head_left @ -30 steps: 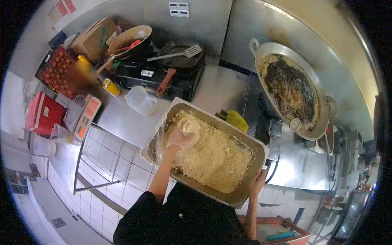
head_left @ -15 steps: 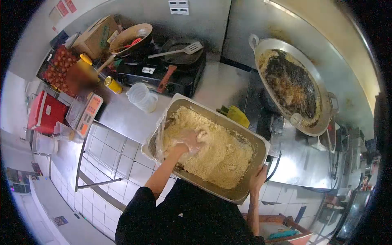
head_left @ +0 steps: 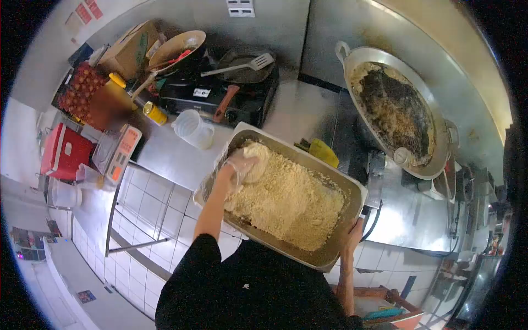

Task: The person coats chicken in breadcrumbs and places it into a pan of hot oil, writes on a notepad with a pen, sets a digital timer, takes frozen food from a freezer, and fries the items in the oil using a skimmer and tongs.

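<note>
Head view, sole view: 1 tray (head_left: 350, 201), metal, deep, rect., set aslant, overhanging near edge of counter (head_left: 159, 151); contents: pale crumb (head_left: 291, 198), loose & lumpy, heaped over most of tray floor. 1 coated piece (head_left: 256, 168), pale, in tray at far L end, on the crumb. L hand (head_left: 239, 164), in what looks like clear plastic glove, laid against coated piece, fingers bent over it; whether pinching or merely pressing, can't tell. R hand (head_left: 351, 240), bare, curled round tray rim at R end, fingertips hidden. Status, as judged: coating in progress. Done: crumb spread in tray; visible face of coated piece well covered. Left: coated piece not yet out of tray; underside hidden, so coverage there unknown; crumb qty. looks ample. Lumps in heap: other pcs. or clumped crumb, can't tell; total no. of pcs. unknown. 1 wok (head_left: 407, 69), lg., far R, w/ dark liquid & brownish froth in middle; appears in use, contents too unclear to count. Also on counter, beyond tray & to its L: 1 portable stove (head_left: 187, 107) w/ spatula (head_left: 257, 62) on pan atop; 1 clear pitcher (head_left: 192, 130); 1 yellow can (head_left: 154, 113), near pitcher.
</note>
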